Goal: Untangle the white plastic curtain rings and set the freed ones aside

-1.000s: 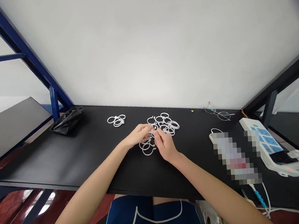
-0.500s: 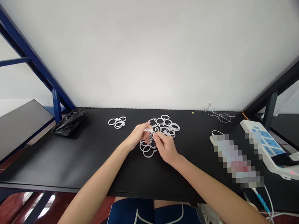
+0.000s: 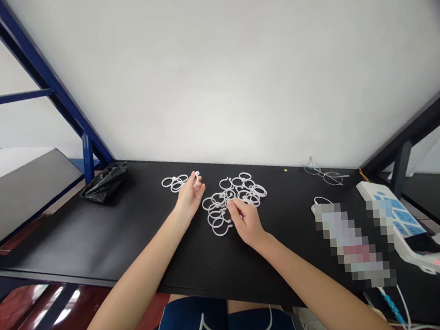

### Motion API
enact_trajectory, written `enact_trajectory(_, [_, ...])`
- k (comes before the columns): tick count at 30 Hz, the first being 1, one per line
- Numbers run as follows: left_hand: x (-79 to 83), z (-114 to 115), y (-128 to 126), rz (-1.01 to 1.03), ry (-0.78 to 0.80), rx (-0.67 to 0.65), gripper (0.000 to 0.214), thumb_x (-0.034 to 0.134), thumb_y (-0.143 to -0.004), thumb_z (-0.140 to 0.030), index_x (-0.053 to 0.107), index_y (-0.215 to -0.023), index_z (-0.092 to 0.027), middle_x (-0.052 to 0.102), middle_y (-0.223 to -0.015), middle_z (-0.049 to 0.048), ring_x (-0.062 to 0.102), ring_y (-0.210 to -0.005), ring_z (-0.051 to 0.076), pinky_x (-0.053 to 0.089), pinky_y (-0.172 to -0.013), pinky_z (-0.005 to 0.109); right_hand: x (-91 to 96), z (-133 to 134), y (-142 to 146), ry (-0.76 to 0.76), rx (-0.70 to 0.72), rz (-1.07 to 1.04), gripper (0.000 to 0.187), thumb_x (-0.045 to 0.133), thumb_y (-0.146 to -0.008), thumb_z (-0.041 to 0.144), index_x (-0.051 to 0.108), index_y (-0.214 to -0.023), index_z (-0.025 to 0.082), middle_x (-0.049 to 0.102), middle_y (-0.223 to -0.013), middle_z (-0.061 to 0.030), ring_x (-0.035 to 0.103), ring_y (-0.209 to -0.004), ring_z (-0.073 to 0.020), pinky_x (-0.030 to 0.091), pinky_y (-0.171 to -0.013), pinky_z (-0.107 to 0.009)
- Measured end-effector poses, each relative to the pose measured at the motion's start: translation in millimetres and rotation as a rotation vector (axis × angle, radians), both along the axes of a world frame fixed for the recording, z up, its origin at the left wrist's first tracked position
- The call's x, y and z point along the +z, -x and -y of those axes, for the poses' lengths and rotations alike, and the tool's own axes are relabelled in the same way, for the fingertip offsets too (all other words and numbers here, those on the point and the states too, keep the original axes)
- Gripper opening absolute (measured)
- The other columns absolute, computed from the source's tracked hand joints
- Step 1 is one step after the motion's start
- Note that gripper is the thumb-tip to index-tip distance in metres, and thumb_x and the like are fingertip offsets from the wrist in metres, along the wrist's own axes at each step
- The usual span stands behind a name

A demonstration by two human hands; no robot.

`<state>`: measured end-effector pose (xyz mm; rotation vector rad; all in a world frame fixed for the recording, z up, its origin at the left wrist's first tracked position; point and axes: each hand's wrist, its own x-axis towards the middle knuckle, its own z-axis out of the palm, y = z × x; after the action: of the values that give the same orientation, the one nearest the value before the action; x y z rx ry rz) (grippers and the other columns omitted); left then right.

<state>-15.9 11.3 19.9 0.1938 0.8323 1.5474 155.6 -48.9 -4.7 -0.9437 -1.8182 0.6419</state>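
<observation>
Several white plastic rings, which look like shower curtain rings (image 3: 220,229), lie in a loose, overlapping pile in the middle of the black table. A smaller cluster of the same rings (image 3: 167,181) lies to the left. My left hand (image 3: 190,194) is beside that cluster, with a white ring (image 3: 197,178) pinched between thumb and fingers; part of the ring is hidden by the hand. My right hand (image 3: 244,218) is at the near side of the main pile. Its thumb and forefinger are closed on a ring there, mostly hidden by the fingertips.
A black plastic bag (image 3: 106,183) sits at the table's left end. To the right are eyeglasses (image 3: 323,173), a blurred phone (image 3: 351,244) on a charging cable and a white power strip (image 3: 397,223). A white wall (image 3: 214,85) stands behind the table (image 3: 134,231).
My left hand has moved left from the main pile to the small cluster, carrying a ring. The right hand stays at the pile. The view has shifted slightly.
</observation>
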Motion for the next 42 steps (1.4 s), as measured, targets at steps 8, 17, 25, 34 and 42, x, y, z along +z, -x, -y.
enact_trajectory(8, [-3.1,-3,6,0.079,0.066,0.104,0.029,0.035,-0.099,-0.023,0.050,-0.075,-0.016,0.068,-0.081,0.0072,0.070,-0.074,0.013,0.056,-0.069,0.023,-0.7,0,0,-0.004,-0.010,-0.001,0.039,0.041,-0.098,0.030,0.026,-0.063,0.021,0.026,-0.052,0.0066,0.028,-0.046,-0.0080,0.025,-0.048,-0.025])
enact_trajectory(17, [-9.2,-3,7,-0.028,-0.002,0.080,0.007,0.050,-0.091,-0.013,0.055,-0.085,-0.016,0.066,-0.114,0.0118,0.068,-0.100,0.017,0.057,-0.082,0.027,-1.1,0,0,0.014,-0.007,0.000,0.040,0.040,-0.098,0.035,0.026,-0.063,0.021,0.026,-0.052,0.0063,0.028,-0.046,-0.0087,0.025,-0.048,-0.026])
enact_trajectory(25, [-17.9,-6,6,-0.089,-0.002,0.118,0.013,0.052,-0.092,-0.014,0.059,-0.102,-0.018,0.051,-0.137,0.0120,0.057,-0.122,0.021,0.053,-0.095,0.032,-1.7,-1,1,0.006,0.003,-0.003,0.040,0.041,-0.098,0.034,0.025,-0.063,0.021,0.026,-0.052,0.0064,0.027,-0.046,-0.0086,0.024,-0.048,-0.026])
enact_trajectory(34, [-13.1,-5,15,0.091,0.012,0.124,0.018,0.048,-0.094,-0.018,0.055,-0.109,-0.025,0.059,-0.129,0.0090,0.058,-0.119,0.017,0.053,-0.089,0.026,-0.6,0,-1,0.010,0.004,0.002,0.040,0.040,-0.098,0.034,0.025,-0.063,0.021,0.026,-0.052,0.0064,0.028,-0.046,-0.0086,0.025,-0.048,-0.026])
enact_trajectory(42, [-10.2,-4,15,0.036,0.031,0.139,0.009,0.040,-0.096,-0.023,0.046,-0.102,-0.023,0.063,-0.121,0.0116,0.067,-0.100,0.015,0.054,-0.082,0.027,-0.1,0,0,0.007,0.006,-0.003,0.040,0.040,-0.098,0.033,0.025,-0.063,0.021,0.026,-0.053,0.0062,0.027,-0.047,-0.0086,0.025,-0.048,-0.026])
